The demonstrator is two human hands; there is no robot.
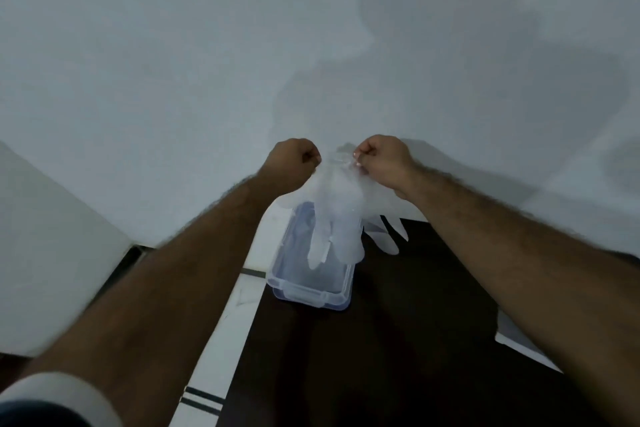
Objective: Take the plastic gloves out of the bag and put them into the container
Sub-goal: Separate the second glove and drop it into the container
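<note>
My left hand [294,158] and my right hand [382,161] are both raised in front of the white wall, each pinching the cuff of a clear plastic glove [337,218]. The glove hangs down between them with its fingers dangling over the clear plastic container [311,291], which stands open on the dark surface below. Another glove [388,236] lies or hangs behind, to the right of the container; whether it rests on the surface I cannot tell. A pale sheet, possibly the bag [516,340], shows under my right forearm, mostly hidden.
A white wall [207,62] fills the upper view, close behind my hands. A dark tabletop [398,340] lies below, with a white tiled strip with black lines [228,315] at its left. A white panel [41,236] stands at far left.
</note>
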